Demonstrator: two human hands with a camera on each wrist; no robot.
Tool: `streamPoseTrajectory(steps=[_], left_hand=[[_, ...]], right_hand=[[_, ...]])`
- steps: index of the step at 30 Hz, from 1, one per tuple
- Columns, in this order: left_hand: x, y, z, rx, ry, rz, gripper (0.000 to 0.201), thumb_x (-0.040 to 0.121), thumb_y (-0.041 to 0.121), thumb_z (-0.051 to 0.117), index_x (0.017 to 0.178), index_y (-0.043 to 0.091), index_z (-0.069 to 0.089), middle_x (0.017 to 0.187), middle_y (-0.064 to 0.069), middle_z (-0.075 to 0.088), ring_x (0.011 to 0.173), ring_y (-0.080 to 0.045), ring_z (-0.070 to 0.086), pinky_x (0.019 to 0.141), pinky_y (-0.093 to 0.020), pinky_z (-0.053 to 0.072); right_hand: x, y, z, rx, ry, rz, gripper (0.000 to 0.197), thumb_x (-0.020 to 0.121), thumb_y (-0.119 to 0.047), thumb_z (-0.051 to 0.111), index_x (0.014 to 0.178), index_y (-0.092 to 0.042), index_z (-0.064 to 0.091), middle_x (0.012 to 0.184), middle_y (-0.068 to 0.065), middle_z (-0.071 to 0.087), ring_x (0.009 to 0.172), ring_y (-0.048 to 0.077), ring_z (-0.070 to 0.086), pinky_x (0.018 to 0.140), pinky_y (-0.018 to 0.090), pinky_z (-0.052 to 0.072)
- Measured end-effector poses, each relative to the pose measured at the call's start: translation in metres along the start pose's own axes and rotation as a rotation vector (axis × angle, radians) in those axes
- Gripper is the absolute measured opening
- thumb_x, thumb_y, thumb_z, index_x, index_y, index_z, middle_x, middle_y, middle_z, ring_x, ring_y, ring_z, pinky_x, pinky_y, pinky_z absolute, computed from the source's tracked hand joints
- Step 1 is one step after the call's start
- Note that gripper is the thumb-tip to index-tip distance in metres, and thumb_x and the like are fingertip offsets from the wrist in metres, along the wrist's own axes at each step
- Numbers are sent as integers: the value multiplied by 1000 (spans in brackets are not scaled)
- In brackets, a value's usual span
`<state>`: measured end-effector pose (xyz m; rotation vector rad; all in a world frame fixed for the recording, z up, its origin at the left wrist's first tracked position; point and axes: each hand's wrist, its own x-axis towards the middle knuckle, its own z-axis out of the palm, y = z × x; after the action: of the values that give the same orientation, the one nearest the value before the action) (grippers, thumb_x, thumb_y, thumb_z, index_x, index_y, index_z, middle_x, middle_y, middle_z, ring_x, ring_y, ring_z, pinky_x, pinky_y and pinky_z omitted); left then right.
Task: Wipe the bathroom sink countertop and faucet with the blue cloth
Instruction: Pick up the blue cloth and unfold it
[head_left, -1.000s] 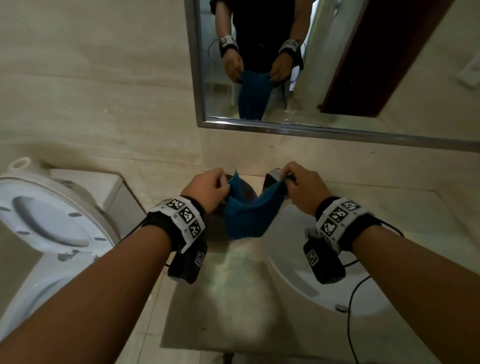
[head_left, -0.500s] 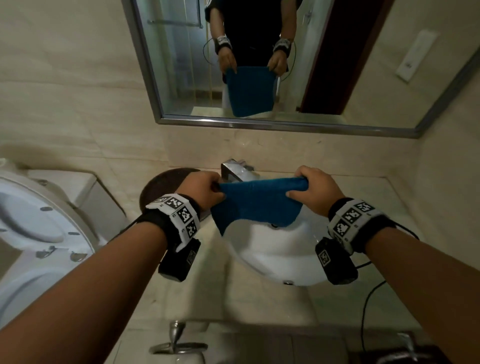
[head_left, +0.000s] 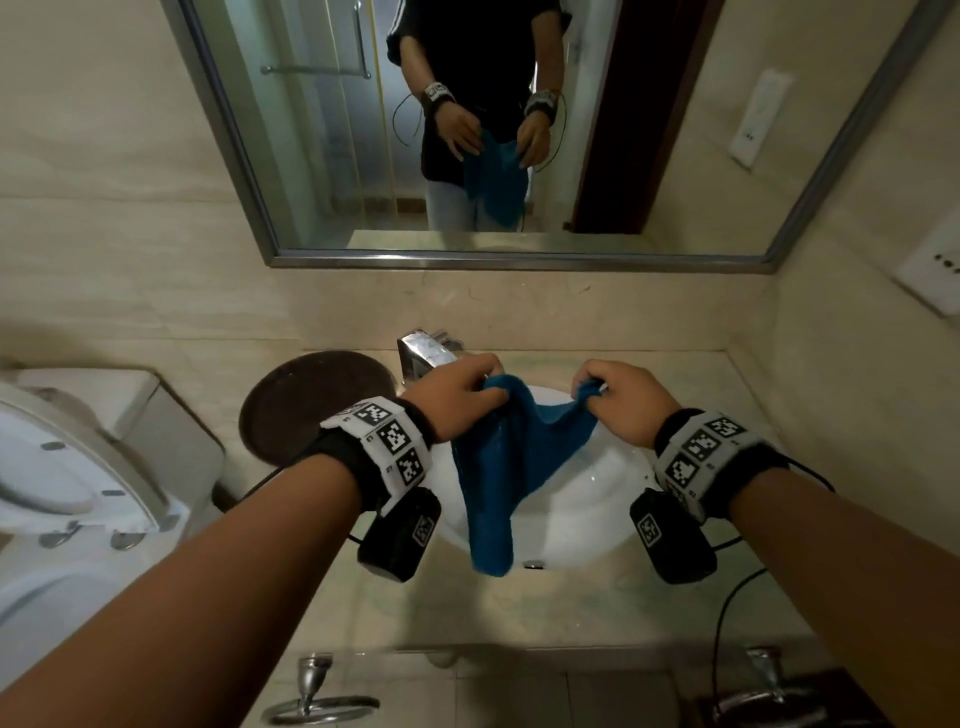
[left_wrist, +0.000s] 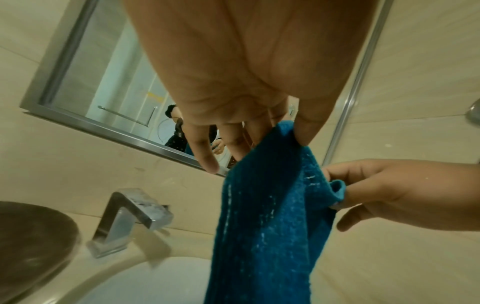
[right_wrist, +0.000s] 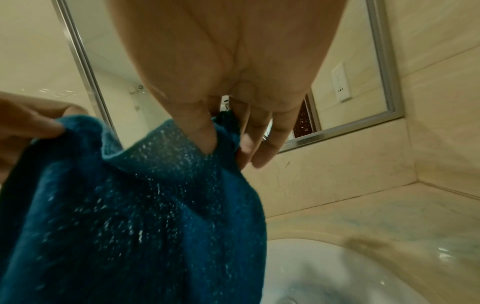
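Observation:
A blue cloth hangs above the white sink basin, drooping between both hands. My left hand pinches its left top corner and my right hand pinches the right one. From the left wrist, the cloth falls from thumb and fingers, with the right hand beside it. Seen from the right wrist, the cloth fills the lower left, pinched under the thumb. The square chrome faucet stands just behind my left hand, apart from the cloth. The beige marble countertop surrounds the basin.
A dark round lid or tray lies on the counter left of the faucet. A white toilet stands to the left. A framed mirror hangs above the backsplash. Wall sockets are on the right wall. Chrome fittings sit below the counter's front edge.
The cloth was stretched flat between my hands half a second ago; now it sags in the middle and hangs lower into the basin. The view has shifted right, centring the sink.

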<state>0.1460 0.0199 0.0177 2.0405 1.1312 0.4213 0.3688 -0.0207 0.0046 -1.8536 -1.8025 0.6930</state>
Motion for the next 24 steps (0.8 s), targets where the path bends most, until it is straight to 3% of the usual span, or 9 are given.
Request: streamPoseTrajectory(steps=[4, 6, 9, 12, 14, 16, 18, 21, 24], left_hand=[[15, 9, 8, -59, -42, 54, 11, 90, 29, 52, 80, 30, 49, 86, -4, 60, 84, -22, 57, 82, -42, 49], [23, 9, 10, -78, -41, 78, 8, 88, 32, 51, 79, 31, 49, 86, -5, 61, 84, -24, 58, 82, -44, 50], [36, 4, 10, -95, -32, 77, 5, 92, 25, 52, 87, 24, 52, 87, -10, 63, 84, -28, 60, 80, -45, 51], [50, -5, 10, -114, -42, 100, 4, 93, 22, 52, 89, 22, 52, 83, -2, 61, 79, -21, 58, 75, -38, 50], [59, -10, 10, -108, -41, 145, 16, 92, 19, 54, 80, 29, 49, 80, 5, 56, 78, -16, 54, 74, -33, 47], [68, -16, 10, -107, -21, 164, 20, 91, 15, 55, 77, 28, 50, 80, 8, 52, 75, -13, 51, 73, -28, 43], [75, -22, 11, -105, -7, 150, 12, 90, 11, 56, 82, 20, 54, 81, 8, 53, 73, -11, 51, 74, -28, 44], [84, -35, 15, -46, -5, 79, 8, 89, 13, 55, 86, 20, 56, 80, 10, 55, 80, -15, 55, 75, -27, 45], [92, -48, 22, 105, -15, -11, 13, 91, 20, 53, 103, 19, 59, 96, 5, 61, 92, -17, 57, 75, -22, 39]], right_hand=[[5, -11, 5, 82, -60, -47, 13, 88, -8, 55, 97, -14, 63, 98, -1, 62, 90, 14, 56, 78, 20, 42], [10, -17, 9, 90, -93, -36, 15, 89, -11, 54, 102, -12, 62, 95, -3, 59, 84, 10, 55, 73, 19, 43], [17, -17, 14, 198, -155, 38, 25, 80, -16, 60, 105, -13, 59, 96, -1, 60, 89, 14, 57, 78, 28, 46], [26, -16, 18, 217, -186, 77, 44, 74, -27, 70, 115, -22, 54, 110, 2, 62, 99, 17, 60, 87, 35, 50], [33, -17, 19, 76, -128, 65, 37, 79, -28, 70, 112, -20, 55, 103, 6, 63, 94, 22, 61, 83, 37, 51], [40, -17, 18, -79, -58, 38, 19, 83, -23, 64, 98, -13, 59, 91, 9, 62, 86, 27, 59, 77, 37, 49], [46, -15, 16, -86, -28, 59, 12, 84, -15, 59, 94, -8, 59, 87, 11, 61, 84, 30, 58, 77, 40, 50], [56, -5, 11, -15, 15, 116, 14, 85, -9, 54, 97, -4, 59, 92, 16, 62, 86, 32, 59, 78, 44, 52], [72, 7, 3, 17, 62, 174, 12, 88, -10, 51, 96, -2, 56, 90, 17, 60, 83, 31, 57, 72, 40, 49]])
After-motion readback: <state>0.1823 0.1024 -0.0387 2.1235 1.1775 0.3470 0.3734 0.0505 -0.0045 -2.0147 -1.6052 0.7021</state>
